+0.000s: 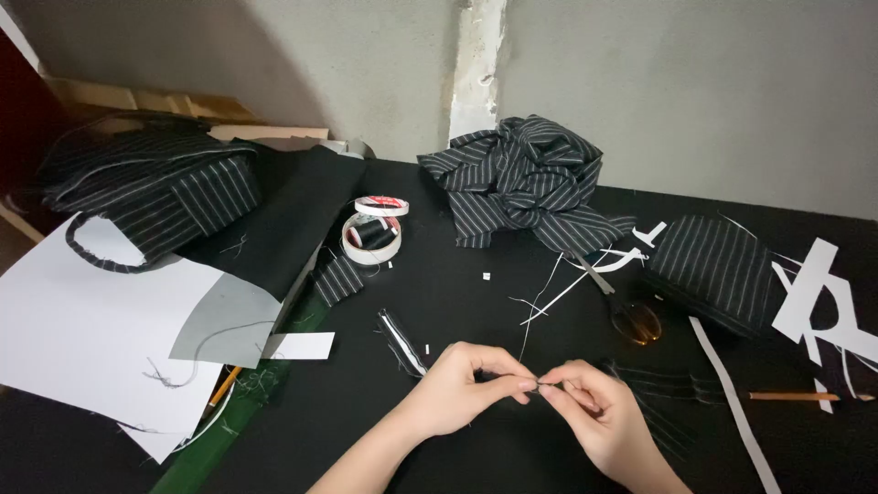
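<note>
A fine pale thread is pinched between the fingertips of my left hand and my right hand, both closed tight on it low over the black table — dark-handled scissors just beyond, a crumpled black pinstriped cloth further back.

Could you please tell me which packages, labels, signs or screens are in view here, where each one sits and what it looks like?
Tape roll: left of the striped fabric heap, a flat white ring with a red-printed label band on top.
Round container: just in front of the tape roll, white-rimmed, holding a black thread spool.
No signs or screens are in view.
</note>
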